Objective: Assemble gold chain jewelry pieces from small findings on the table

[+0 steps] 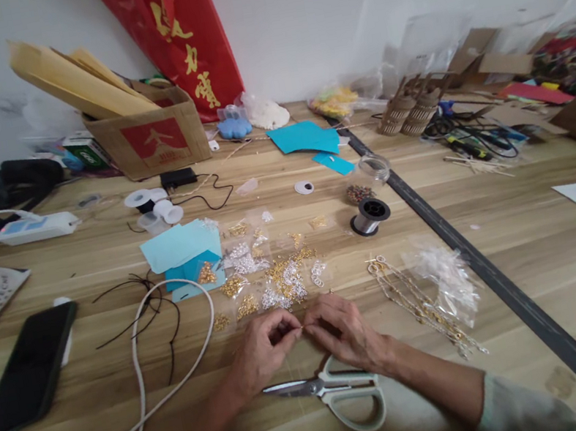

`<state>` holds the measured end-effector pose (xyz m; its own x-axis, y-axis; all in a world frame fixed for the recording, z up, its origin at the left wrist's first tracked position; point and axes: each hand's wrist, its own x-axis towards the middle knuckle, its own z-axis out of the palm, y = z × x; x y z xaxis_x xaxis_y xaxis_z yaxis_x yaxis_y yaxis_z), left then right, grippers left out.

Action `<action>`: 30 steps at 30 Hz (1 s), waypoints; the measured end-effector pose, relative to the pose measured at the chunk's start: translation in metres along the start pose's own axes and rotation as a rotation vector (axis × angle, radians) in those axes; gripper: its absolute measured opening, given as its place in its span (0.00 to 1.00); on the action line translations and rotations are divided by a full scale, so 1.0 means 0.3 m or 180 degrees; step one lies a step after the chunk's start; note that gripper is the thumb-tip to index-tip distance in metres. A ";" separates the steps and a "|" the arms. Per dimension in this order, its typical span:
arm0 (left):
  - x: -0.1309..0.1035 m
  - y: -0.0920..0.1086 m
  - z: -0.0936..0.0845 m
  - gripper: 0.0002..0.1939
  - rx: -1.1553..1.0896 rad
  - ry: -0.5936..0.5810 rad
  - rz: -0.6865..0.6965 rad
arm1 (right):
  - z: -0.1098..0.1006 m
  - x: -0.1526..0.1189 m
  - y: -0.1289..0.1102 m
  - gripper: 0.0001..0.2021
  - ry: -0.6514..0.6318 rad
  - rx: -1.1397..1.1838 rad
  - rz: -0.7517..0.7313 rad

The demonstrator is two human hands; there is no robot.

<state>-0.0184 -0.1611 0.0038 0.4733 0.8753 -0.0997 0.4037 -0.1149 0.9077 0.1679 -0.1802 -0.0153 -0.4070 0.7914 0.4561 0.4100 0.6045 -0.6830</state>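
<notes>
My left hand [264, 344] and my right hand [347, 325] meet tip to tip over the table. Each has thumb and finger pinched together. A tiny gold-coloured piece [302, 327] shows between the fingertips, too small to name, perhaps with thin thread. Just beyond the fingers lie loose gold beads [289, 266] and silver beads [274, 297] in a heap. Scissors [349, 387] with pale handles rest under my right wrist, blades pointing left. To the right is a beaded chain [414, 301], beside small clear plastic bags [447, 276].
A spool [370, 216] of thin wire or thread stands beyond the beads. Blue cards [182, 245] and a looping white cable [136, 361] lie left, near a black phone [25, 369]. A cardboard box [152, 139] stands at the back. A dark strip [474, 257] crosses the table.
</notes>
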 end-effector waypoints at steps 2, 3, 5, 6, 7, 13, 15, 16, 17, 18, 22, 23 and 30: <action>-0.002 -0.002 0.001 0.06 0.0007 -0.0005 0.0007 | 0.001 -0.001 0.002 0.07 0.0013 -0.0019 0.0018; -0.003 -0.003 0.001 0.06 0.0010 -0.0002 0.0010 | 0.001 -0.001 0.002 0.07 0.0023 -0.0017 0.0030; -0.004 -0.007 0.002 0.05 -0.0001 -0.0015 0.0009 | 0.001 -0.002 0.003 0.06 0.0036 0.0012 0.0047; -0.005 -0.009 0.003 0.05 -0.0013 -0.0022 0.0010 | 0.000 -0.001 0.003 0.06 0.0034 0.0034 0.0044; -0.006 -0.010 0.003 0.05 -0.0023 -0.0025 0.0017 | -0.001 -0.001 0.002 0.06 0.0026 0.0055 0.0035; -0.007 -0.008 0.002 0.05 -0.0006 0.0002 0.0063 | -0.006 0.002 -0.001 0.05 -0.0042 0.0098 -0.0015; -0.006 -0.005 0.001 0.05 0.0004 0.0013 0.0068 | -0.006 0.002 -0.001 0.04 -0.0057 0.0136 -0.0018; -0.006 -0.005 0.001 0.05 0.0004 0.0019 0.0072 | -0.006 0.002 -0.001 0.04 -0.0060 0.0148 -0.0014; -0.005 -0.004 0.001 0.05 -0.0001 0.0021 0.0079 | -0.005 0.001 0.000 0.04 -0.0057 0.0152 -0.0012; -0.005 -0.005 0.001 0.05 -0.0005 0.0021 0.0088 | -0.004 0.001 0.002 0.04 -0.0051 0.0151 -0.0016; -0.004 -0.008 0.003 0.06 0.0003 -0.0001 0.0078 | -0.001 0.000 0.005 0.05 -0.0032 0.0103 -0.0063; -0.004 -0.009 0.003 0.06 0.0008 -0.0007 0.0068 | 0.000 0.001 0.005 0.05 -0.0033 0.0083 -0.0069; -0.003 -0.003 0.000 0.05 0.0038 0.0006 0.0089 | 0.000 0.000 0.003 0.06 -0.0034 0.0069 -0.0049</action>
<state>-0.0193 -0.1617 0.0029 0.4829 0.8726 -0.0736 0.3998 -0.1449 0.9051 0.1683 -0.1797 -0.0159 -0.4219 0.7809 0.4607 0.3859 0.6145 -0.6881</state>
